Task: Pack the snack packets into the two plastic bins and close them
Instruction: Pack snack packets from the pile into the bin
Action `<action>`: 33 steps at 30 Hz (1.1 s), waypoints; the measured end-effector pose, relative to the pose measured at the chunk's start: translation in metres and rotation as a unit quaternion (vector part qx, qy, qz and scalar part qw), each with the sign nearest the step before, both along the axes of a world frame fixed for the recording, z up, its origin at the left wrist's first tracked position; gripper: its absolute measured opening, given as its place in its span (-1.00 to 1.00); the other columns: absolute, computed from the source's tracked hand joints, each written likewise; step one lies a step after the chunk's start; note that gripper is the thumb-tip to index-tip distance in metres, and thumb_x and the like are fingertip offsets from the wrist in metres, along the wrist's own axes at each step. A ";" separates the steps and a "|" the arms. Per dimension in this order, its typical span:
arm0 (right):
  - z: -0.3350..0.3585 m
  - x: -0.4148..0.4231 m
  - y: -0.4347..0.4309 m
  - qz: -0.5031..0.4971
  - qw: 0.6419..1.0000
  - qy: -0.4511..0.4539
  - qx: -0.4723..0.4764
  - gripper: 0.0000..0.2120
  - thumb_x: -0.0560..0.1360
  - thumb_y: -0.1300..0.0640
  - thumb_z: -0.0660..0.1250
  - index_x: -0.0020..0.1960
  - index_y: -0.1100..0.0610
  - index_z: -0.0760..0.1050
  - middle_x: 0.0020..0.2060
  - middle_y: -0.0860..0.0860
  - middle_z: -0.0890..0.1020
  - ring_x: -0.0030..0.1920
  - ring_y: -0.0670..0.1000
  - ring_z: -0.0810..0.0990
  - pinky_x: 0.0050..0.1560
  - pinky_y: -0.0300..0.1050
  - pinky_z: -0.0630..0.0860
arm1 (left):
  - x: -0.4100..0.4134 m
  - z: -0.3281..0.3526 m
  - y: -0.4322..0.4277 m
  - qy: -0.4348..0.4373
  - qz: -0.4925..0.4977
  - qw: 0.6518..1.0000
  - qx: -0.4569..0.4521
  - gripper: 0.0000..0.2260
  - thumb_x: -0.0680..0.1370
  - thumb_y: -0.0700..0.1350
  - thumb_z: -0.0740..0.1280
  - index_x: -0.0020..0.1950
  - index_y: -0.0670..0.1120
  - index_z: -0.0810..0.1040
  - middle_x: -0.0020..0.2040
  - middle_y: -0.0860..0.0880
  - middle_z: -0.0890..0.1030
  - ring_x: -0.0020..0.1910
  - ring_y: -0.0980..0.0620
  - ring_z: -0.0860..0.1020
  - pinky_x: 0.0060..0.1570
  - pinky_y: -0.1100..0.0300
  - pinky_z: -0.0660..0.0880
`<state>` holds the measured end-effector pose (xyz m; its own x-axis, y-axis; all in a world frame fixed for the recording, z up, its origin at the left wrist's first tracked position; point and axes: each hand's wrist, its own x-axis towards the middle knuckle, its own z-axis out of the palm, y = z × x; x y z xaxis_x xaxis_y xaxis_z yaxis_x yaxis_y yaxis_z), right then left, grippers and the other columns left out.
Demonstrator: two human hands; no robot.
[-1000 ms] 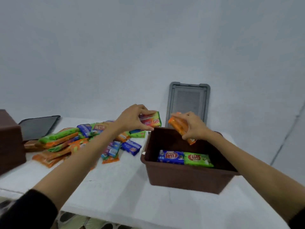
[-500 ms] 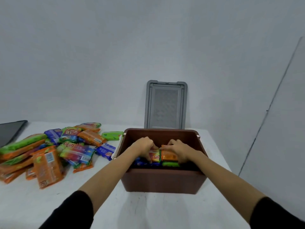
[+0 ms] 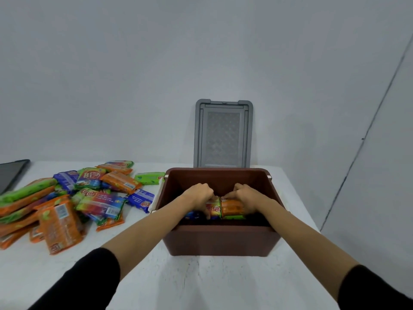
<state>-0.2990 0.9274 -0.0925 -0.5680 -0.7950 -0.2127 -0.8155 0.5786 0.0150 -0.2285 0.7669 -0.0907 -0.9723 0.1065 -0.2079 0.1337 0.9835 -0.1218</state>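
Soft, even, slightly dim overhead light; faint shadows on the bench (image 3: 201,283); no glare. Wide-angle bending at edges; overall mild softness, fine print unreadable.

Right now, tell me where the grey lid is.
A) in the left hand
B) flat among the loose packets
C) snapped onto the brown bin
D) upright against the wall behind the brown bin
D: the grey lid stands upright against the wall, right behind the open brown bin.

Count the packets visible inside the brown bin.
4: multicoloured packet in left hand, orange packet in right hand, blue packet and green packet beneath; others may be hidden.
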 end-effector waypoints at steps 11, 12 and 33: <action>-0.001 -0.004 -0.001 -0.005 1.000 -0.004 -0.028 -0.40 0.40 0.15 0.43 0.40 0.01 0.35 0.21 0.09 0.41 0.22 0.11 0.42 0.21 -0.08 0.37 | 0.001 -0.002 -0.006 0.032 -0.005 0.999 0.024 -0.44 0.39 0.04 0.47 0.34 -0.07 0.46 0.21 -0.06 0.48 0.15 -0.04 0.49 0.07 0.10 0.46; 0.000 -0.004 -0.002 -0.003 0.999 -0.003 -0.033 -0.40 0.39 0.13 0.45 0.39 0.01 0.36 0.21 0.08 0.43 0.22 0.09 0.42 0.19 -0.09 0.38 | 0.002 -0.002 -0.007 0.037 -0.006 0.999 0.025 -0.45 0.39 0.05 0.46 0.34 -0.06 0.45 0.21 -0.05 0.48 0.14 -0.04 0.49 0.05 0.11 0.46; 0.035 0.018 -0.038 -0.023 0.953 -0.073 -0.292 -0.73 0.45 0.12 0.40 0.14 0.12 0.58 -0.13 -0.01 0.63 -0.17 -0.09 0.57 -0.08 -0.25 0.47 | 0.061 0.065 -0.053 0.275 0.151 0.864 0.393 -0.78 0.49 -0.16 0.37 0.11 -0.14 0.62 -0.05 -0.16 0.67 -0.17 0.05 0.58 -0.12 0.38 0.42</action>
<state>-0.2808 0.8898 -0.0578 -0.6039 -0.7767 0.1792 -0.7571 0.4887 -0.4336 -0.1679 0.7143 -0.0262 -0.9089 -0.2723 0.3158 -0.0096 0.7709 0.6369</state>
